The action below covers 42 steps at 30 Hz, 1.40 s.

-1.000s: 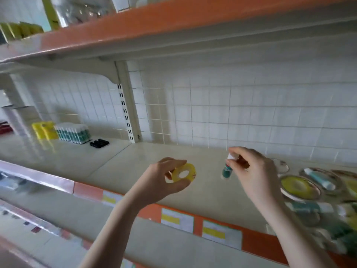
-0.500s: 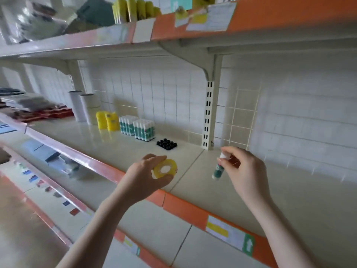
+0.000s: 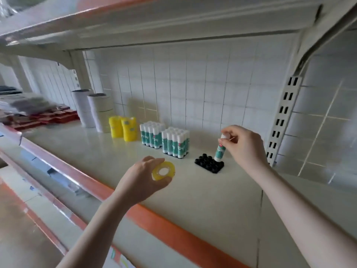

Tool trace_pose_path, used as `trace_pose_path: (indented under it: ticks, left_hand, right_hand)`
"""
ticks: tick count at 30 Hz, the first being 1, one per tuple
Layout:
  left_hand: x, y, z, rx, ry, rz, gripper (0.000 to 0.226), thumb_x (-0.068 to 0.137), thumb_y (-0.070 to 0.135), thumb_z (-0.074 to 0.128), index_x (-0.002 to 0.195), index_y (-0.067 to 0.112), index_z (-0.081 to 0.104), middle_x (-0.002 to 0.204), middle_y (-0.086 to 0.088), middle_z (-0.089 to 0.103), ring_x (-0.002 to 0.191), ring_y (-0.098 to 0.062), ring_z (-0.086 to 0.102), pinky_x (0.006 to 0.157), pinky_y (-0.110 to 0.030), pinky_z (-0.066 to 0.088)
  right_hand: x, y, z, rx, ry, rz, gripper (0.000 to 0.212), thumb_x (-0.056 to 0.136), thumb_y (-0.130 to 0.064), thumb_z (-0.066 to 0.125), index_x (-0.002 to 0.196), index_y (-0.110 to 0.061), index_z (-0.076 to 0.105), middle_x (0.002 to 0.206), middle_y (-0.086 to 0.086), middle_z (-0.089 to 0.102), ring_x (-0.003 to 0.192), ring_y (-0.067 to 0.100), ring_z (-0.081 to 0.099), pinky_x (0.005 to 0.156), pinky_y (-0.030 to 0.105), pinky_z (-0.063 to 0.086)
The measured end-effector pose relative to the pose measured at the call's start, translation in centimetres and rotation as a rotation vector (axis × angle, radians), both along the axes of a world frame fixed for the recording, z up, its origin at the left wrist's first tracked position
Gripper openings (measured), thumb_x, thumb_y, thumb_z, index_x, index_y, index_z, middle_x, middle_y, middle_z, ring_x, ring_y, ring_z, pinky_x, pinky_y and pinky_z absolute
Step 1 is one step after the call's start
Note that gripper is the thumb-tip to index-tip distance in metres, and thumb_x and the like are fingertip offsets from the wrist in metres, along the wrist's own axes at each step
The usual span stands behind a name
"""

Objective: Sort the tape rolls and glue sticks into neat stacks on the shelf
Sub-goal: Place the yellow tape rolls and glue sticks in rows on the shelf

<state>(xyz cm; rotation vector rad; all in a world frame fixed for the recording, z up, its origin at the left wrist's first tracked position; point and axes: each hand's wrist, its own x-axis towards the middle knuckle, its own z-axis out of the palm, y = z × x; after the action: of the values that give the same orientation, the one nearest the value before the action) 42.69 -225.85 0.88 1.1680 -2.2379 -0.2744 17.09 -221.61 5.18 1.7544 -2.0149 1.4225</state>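
The left hand (image 3: 142, 178) grips a yellow tape roll (image 3: 163, 171) above the shelf (image 3: 193, 200); the right hand (image 3: 243, 145) pinches a glue stick (image 3: 220, 149) by its cap, upright, its base at the black tray (image 3: 209, 165).

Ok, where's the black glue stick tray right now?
In the head view, the black tray sits on the shelf right of centre, just right of the two glue stick packs, with the right hand lowering a glue stick onto its back corner.
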Motion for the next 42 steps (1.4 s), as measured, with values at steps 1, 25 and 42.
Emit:
trace_pose_path:
  ticks: [1,25,42]
  left_hand:
    - [0.3,-1.0,0.0,0.012,0.002,-0.001,0.086,0.057,0.072,0.04,0.124,0.021,0.059,0.109,0.004,0.059,0.085,-0.018,0.061,0.078,-0.032,0.05]
    - [0.9,-10.0,-2.5,0.126,0.055,-0.193,0.063,0.073,0.052,0.069,0.129,0.027,0.054,0.112,0.012,0.053,0.079,-0.009,0.049,0.072,-0.022,0.04]
    - [3.3,-11.4,-2.3,0.088,0.044,-0.117,0.068,0.07,0.058,0.065,0.129,0.025,0.054,0.117,0.008,0.056,0.09,-0.012,0.054,0.077,-0.024,0.041]
  right_hand:
    - [0.1,-1.3,0.0,0.022,-0.015,-0.018,0.011,0.079,-0.014,0.07,0.089,-0.012,0.068,0.078,-0.001,0.065,0.074,0.019,0.06,0.07,0.029,0.044]
    - [1.3,-10.1,-3.7,0.226,-0.115,-0.224,0.021,0.081,-0.009,0.066,0.101,-0.013,0.072,0.093,0.006,0.071,0.086,0.022,0.064,0.081,0.034,0.049]
    - [2.6,-9.3,-4.1,0.058,0.161,-0.173,0.044,0.091,-0.027,0.06,0.133,-0.017,0.051,0.115,0.007,0.06,0.105,0.025,0.056,0.08,0.031,0.04]
